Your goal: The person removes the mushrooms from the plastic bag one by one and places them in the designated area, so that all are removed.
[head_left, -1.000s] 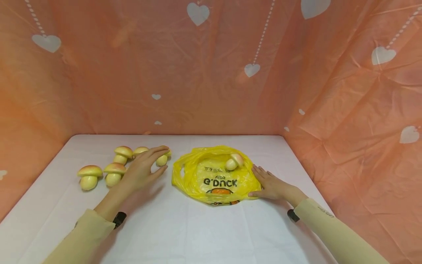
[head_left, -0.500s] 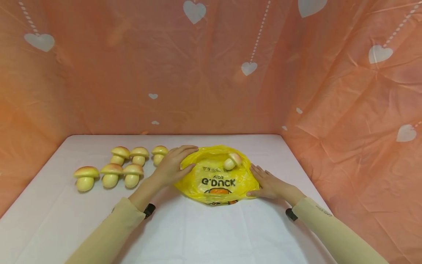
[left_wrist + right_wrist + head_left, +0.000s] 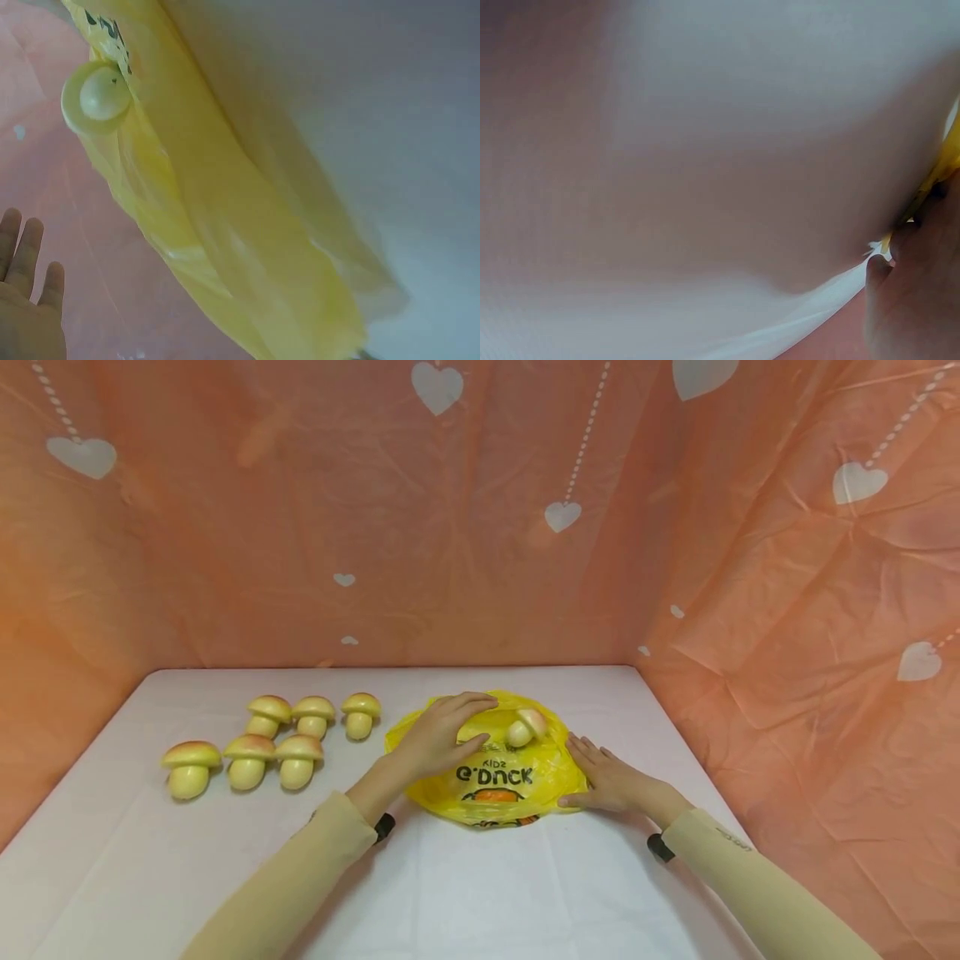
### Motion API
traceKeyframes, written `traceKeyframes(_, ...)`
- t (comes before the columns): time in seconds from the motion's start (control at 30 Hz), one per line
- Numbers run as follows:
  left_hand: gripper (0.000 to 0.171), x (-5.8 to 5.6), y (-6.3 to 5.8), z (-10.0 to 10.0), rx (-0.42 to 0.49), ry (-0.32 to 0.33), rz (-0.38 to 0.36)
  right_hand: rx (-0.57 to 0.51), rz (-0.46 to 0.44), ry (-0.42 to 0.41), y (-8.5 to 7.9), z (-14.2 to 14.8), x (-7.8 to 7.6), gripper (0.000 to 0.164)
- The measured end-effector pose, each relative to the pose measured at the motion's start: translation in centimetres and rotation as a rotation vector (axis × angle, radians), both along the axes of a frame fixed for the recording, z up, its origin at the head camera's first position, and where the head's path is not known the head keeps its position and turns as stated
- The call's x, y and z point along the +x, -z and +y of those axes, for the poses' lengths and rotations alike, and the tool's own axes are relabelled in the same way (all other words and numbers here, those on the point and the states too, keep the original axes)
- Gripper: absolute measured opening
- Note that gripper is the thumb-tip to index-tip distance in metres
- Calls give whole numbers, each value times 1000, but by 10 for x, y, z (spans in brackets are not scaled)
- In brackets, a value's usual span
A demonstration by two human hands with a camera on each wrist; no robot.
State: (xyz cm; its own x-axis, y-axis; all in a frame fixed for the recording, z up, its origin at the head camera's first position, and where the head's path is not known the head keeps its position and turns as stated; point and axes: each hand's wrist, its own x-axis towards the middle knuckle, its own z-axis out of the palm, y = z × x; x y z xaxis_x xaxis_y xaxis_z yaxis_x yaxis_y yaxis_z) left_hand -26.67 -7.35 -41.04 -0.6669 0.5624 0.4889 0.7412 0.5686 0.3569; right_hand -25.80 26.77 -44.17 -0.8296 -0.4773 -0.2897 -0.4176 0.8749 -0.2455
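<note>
A yellow plastic bag [image 3: 450, 800] with printed letters lies spread on the table, its mouth facing up. One toy mushroom [image 3: 521, 732] lies inside its far right part; the left wrist view shows this mushroom [image 3: 105, 96] too. My left hand [image 3: 435, 739] is over the left part of the bag, fingers extended and nothing in them. In the left wrist view that hand [image 3: 30, 300] appears apart from the mushroom. At the bag's right edge, my right hand [image 3: 618, 781] rests with fingers straight, touching the yellow film. Only part of the right hand [image 3: 922, 277] shows in the right wrist view.
Several more toy mushrooms, among them a front-left mushroom [image 3: 190, 768] and a back-right mushroom [image 3: 360, 716], stand in two loose rows on the left of the white-covered table [image 3: 480, 893]. An orange curtain [image 3: 450, 527] with hearts closes off the back and sides.
My left hand has moved right, from among the mushrooms to over the bag, carrying nothing. The mushrooms it covered now show. My right hand stays at the bag's edge.
</note>
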Motion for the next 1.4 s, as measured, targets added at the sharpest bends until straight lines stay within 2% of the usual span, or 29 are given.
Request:
traceKeyframes(0.23,52,-7,-3,22,-69,38,-47,4,6,7,-1,-2,0,113)
traceKeyframes(0.8,50,-32,-1,56,-299,94,-44,23,-5,10,1,-1,-1,113)
traceKeyframes(1.07,51,-43,6,66,-361,93,-72,32,-13,12,0,-1,-2,114)
traceKeyframes(1.4,51,-53,10,75,-425,80,-82,35,-8,10,-1,-1,-1,112)
